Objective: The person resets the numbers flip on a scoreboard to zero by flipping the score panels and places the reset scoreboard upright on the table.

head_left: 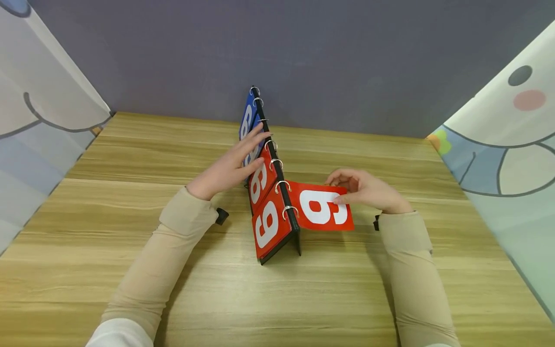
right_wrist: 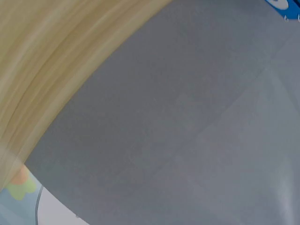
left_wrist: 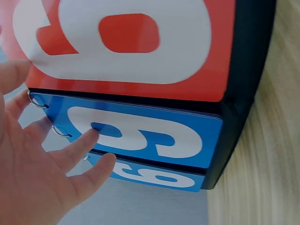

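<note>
- flip scoreboard (head_left: 265, 202): mid-frame, standing on the table (head_left: 225, 299); probably light, easily nudged.
- lifted red card (head_left: 323, 207): right of centre; likely thin, bendy, slick; best taken by its free edge, since rings (head_left: 283, 182) hold the other.
- right hand (head_left: 363, 190): thumb and fingers pinch that card.
- left hand (head_left: 230, 169): fingers spread wide beside blue cards (head_left: 247, 118).
- no container shows.

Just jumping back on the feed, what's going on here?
A person is handling a ring-bound flip scoreboard standing on a wooden table. Their right hand pinches a red number card, held out from the rings on the right side. The left hand is spread over the opposite face, fingers beside the blue cards.
</note>
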`<state>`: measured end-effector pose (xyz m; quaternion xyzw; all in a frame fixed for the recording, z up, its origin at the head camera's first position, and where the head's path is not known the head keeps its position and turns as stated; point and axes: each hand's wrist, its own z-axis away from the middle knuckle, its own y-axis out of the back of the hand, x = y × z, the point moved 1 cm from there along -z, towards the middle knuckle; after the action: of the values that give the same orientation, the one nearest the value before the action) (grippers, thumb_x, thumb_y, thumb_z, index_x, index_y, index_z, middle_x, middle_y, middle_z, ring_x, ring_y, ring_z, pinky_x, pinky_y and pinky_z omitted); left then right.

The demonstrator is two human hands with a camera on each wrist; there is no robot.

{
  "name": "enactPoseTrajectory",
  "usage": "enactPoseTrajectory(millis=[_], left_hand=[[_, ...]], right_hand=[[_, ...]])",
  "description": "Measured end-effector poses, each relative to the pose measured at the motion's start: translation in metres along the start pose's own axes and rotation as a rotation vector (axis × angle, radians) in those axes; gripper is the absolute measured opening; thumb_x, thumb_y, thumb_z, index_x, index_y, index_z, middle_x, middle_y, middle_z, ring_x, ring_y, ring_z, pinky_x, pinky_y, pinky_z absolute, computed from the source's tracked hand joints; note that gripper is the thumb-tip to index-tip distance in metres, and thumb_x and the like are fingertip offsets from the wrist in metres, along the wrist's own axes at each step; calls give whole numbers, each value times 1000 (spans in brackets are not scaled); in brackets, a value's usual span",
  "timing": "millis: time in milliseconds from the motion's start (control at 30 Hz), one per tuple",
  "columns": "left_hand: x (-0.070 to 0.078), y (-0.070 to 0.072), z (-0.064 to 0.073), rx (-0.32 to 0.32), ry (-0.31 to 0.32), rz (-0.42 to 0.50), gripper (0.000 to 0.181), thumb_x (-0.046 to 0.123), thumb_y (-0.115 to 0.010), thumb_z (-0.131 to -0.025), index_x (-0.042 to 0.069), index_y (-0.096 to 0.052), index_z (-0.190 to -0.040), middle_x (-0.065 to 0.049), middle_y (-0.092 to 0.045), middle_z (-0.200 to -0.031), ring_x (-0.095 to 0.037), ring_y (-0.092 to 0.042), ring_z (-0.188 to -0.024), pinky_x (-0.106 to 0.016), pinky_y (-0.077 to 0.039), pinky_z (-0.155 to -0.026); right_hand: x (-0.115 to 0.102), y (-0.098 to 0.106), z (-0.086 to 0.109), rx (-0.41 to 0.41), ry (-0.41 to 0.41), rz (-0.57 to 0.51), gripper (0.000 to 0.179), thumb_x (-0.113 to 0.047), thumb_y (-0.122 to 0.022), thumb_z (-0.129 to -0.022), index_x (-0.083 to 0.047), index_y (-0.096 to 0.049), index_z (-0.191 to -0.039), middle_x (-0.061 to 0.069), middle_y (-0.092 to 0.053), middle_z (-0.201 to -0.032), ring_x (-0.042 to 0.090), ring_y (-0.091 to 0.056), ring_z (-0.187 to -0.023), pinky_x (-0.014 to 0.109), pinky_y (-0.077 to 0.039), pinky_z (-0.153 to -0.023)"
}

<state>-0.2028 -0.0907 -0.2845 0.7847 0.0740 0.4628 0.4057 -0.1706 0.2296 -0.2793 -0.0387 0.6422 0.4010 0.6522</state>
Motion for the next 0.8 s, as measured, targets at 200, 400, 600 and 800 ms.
enactPoseTrajectory(millis=[200, 400, 600, 800], left_hand=[[5, 2, 1, -19, 16, -27, 64, 28, -51, -98, 24, -18, -152, 5, 4, -160, -27, -8, -147, -53, -20, -114], [16, 10, 8, -16, -52, -156, 60, 27, -52, -98, 20, -26, -151, 0, -7, -160, -31, -8, -146, -55, -13, -115], [26, 13, 10, -38, -137, -219, 47, 25, -51, -99, 15, -42, -144, -6, -24, -157, -31, -13, -146, -49, -13, -117], [24, 14, 10, -55, -143, -171, 45, 23, -49, -99, 15, -43, -143, -4, -25, -156, -26, -20, -144, -49, -18, -116]], right_hand=[[-6, 11, 15, 42, 51, -48, 42, -1, -68, -84, -11, -54, -122, 2, -59, -108, 19, -59, -94, 30, -55, -74], [-15, 16, 30, 38, 186, -185, 56, 12, -58, -85, -15, -47, -133, -2, -57, -117, 13, -57, -96, 23, -53, -74], [-30, 14, 45, 94, 197, -214, 74, 16, -62, -79, -20, -41, -140, 3, -56, -115, 15, -57, -98, 25, -55, -74], [-49, 1, 53, 95, 407, -380, 76, 19, -47, -84, -13, -24, -149, 10, -44, -122, 20, -52, -100, 32, -57, -68]])
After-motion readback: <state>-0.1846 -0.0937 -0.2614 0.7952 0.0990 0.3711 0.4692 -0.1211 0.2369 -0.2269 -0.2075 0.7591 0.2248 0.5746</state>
